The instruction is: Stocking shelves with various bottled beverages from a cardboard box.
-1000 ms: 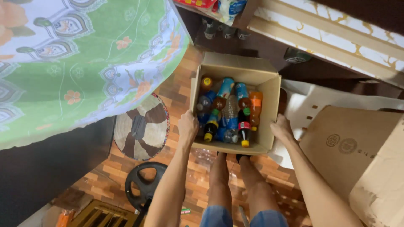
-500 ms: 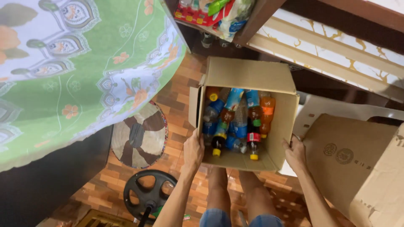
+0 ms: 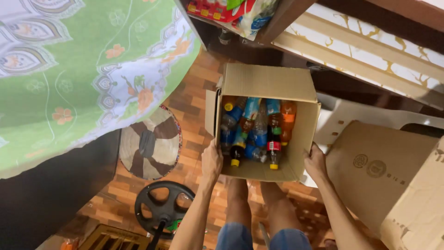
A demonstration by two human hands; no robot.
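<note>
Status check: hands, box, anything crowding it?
Left hand and right hand grip opposite sides of the open cardboard box. Bottles lying inside. Second carton close on the right, round woven mat on the left.

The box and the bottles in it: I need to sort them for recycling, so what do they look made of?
The box, held by the left hand and right hand, looks like matte brown corrugated cardboard, with folded flaps. The bottles seem clear glossy plastic: coloured drinks show through, with screw caps.
</note>
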